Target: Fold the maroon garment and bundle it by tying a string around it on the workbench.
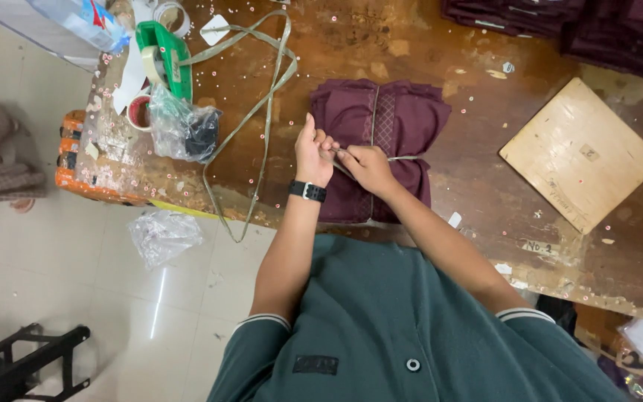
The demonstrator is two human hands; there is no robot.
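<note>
Hands meet over a folded maroon garment (396, 123) lying near the front edge of the worn wooden table (485, 186): the left hand (312, 155) and right hand (366, 167) both pinch a thin pale strap (403, 158), seemingly knotting it, fingers closed on it. Strap slack (266, 112) loops toward the table's left edge beside a green tape dispenser (164, 56) and a plastic bag (181, 130); a square wooden board (580, 152) lies near the right edge.

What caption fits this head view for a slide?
Both hands, left hand and right hand, pinch a thin strap across a folded maroon garment on a worn wooden table.
</note>
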